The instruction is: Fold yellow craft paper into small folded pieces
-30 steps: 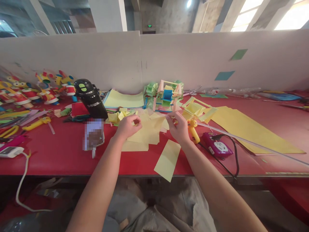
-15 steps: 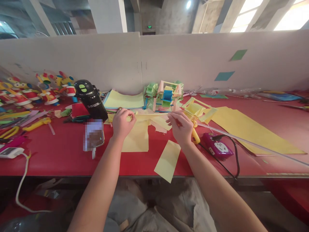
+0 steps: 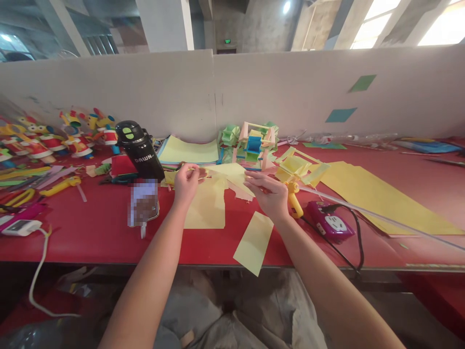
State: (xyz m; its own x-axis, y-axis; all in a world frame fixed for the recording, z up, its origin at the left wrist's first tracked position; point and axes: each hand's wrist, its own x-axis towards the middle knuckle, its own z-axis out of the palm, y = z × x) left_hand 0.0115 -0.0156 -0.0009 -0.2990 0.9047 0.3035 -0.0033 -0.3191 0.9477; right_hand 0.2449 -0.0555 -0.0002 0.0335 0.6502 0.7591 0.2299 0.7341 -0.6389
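Between both hands (image 3: 186, 183) — pale yellow paper (image 3: 229, 170), held up.

Bright window glare upper right, edges stretched

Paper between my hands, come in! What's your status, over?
Left hand, right hand: fingers at opposite ends, grips unclear. Yellow paper: between them. Glue gun: close beside right hand.

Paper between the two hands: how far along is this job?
Partway, it seems. The peach-framed model with blue paper already looks assembled. In work is a pale sheet between the left hand and right hand. The large yellow sheets and small pale rectangle lie flat, apparently left to use.
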